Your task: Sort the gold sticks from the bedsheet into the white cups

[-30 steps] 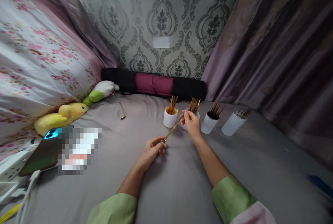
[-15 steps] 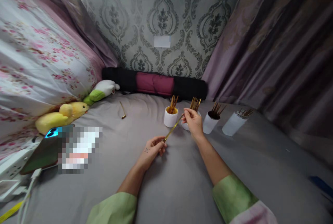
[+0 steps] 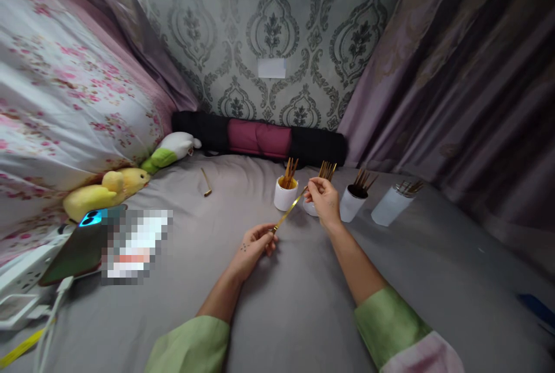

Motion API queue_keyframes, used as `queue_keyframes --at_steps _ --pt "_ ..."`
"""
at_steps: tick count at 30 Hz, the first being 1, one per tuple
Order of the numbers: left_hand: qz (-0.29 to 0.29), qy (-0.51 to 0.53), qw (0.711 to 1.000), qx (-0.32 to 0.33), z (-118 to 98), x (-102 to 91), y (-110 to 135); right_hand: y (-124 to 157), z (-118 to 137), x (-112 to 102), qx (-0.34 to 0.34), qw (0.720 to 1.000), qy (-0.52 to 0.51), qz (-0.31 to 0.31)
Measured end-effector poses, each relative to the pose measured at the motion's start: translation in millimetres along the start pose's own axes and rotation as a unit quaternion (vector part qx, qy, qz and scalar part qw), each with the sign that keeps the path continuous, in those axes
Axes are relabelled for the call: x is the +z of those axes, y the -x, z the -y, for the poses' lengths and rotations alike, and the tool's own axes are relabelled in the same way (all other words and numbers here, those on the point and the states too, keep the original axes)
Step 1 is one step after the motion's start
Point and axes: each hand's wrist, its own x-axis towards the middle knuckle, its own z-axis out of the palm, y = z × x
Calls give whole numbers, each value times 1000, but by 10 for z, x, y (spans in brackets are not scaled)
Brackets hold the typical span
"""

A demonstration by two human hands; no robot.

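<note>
A thin, shiny gold-coloured strip (image 3: 289,213) slants between my two hands over the grey sheet. Its lower end is pinched between the thumb and fingers of my left hand (image 3: 256,246). At the upper end, the fingertips of my right hand (image 3: 324,200) close on it. Just behind the strip stands a white cup with a yellow inside (image 3: 285,199), holding several thin brown sticks (image 3: 289,174). My right hand partly covers a second white cup (image 3: 310,209), from which several gold-brown sticks (image 3: 327,170) rise.
Right of my hands, a white cup with a dark inside (image 3: 350,208) and another tilted-looking white container (image 3: 390,206) hold more sticks. A thin gold piece with a bent end (image 3: 206,185) lies left. Plush toys (image 3: 125,182), a phone (image 3: 73,254) and a power strip (image 3: 28,274) line the left side.
The view has shifted slightly. Both hands keep their hold on the gold strip, and its slant and place are almost the same.
</note>
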Motion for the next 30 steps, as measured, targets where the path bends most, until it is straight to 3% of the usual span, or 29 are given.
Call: queue_keyframes --at_steps 16,30 --pt "-1 97 995 4 23 -53 -42 -115 229 20 -41 999 6 -6" --pt "-24 161 986 -21 3 -97 -56 -626 678 -121 -115 990 24 -81"
